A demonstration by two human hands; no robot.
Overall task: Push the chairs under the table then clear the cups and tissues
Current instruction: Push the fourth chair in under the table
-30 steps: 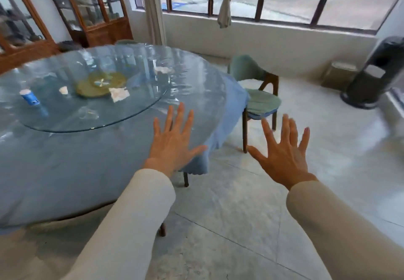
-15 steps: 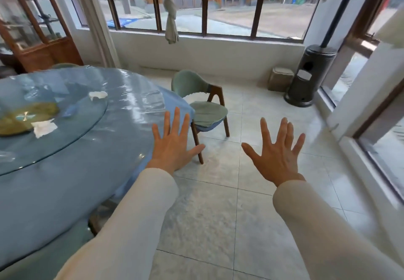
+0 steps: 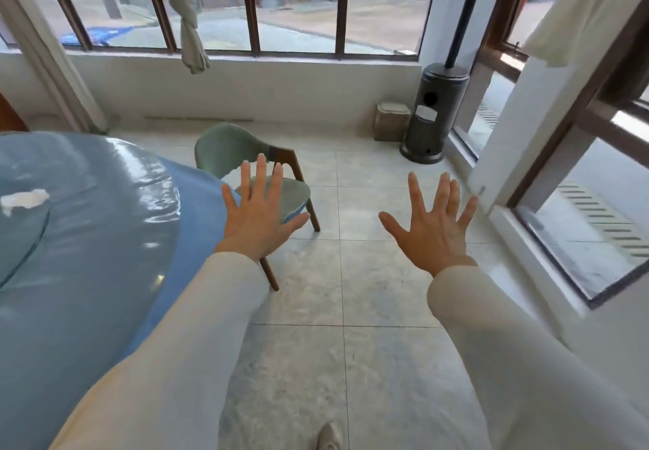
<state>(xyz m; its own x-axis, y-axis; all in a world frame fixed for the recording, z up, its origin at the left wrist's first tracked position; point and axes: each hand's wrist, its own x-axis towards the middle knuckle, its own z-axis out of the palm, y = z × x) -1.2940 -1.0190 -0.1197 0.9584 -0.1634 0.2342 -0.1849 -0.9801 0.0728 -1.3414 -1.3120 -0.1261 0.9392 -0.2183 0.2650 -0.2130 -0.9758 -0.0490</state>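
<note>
A green-cushioned wooden chair (image 3: pixel 228 149) stands pulled out from the round table (image 3: pixel 87 239), which wears a blue cloth under clear plastic. One crumpled white tissue (image 3: pixel 24 199) lies on the table at the left edge of view. My left hand (image 3: pixel 258 216) is spread flat in the air in front of the chair's seat, touching nothing. My right hand (image 3: pixel 433 226) is also spread, held over the tiled floor to the right. No cups are in view.
A dark cylindrical patio heater (image 3: pixel 433 112) stands in the corner, with a small beige box (image 3: pixel 391 121) beside it. Windows run along the far wall and the right side. Tiled floor (image 3: pixel 351 309) lies between the table and the right wall. My shoe tip (image 3: pixel 328 435) shows below.
The view has swung right, away from the table's centre; the blue cup and glass turntable have left view. The chair is now nearer and centred. Both hands stay spread.
</note>
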